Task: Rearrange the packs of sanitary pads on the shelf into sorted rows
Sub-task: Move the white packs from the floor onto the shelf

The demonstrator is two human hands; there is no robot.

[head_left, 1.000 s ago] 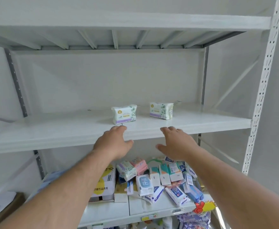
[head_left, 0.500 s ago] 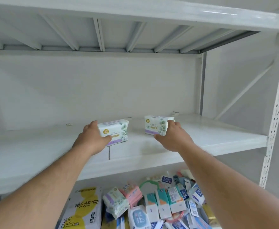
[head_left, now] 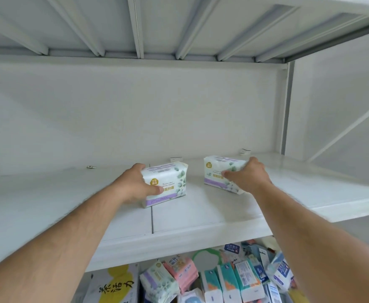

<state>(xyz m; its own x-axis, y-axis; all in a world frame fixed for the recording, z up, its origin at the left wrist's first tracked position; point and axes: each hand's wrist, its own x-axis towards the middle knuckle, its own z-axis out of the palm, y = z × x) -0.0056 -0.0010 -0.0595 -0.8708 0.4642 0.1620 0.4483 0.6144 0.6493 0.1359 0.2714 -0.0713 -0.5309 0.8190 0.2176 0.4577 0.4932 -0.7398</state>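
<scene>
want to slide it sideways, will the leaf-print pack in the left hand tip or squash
The white leaf-print plastic-wrapped pack probably squashes slightly: its wrap looks soft and crinkled under the left hand. Standing on its long edge on the smooth white metal shelf, it likely slides, though it might tip.

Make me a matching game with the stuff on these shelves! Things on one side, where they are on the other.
Things:
1. left hand
2. right hand
3. pink pack
4. box with the yellow print

Places:
A. on the lower shelf, at the left end of the heap
B. gripping the white pack nearer the right post
C. in the heap on the lower shelf, among the loose packs
D. gripping the white pack beside the seam in the shelf

Pairs: 1-D, 2-B, 3-C, 4-A
</scene>
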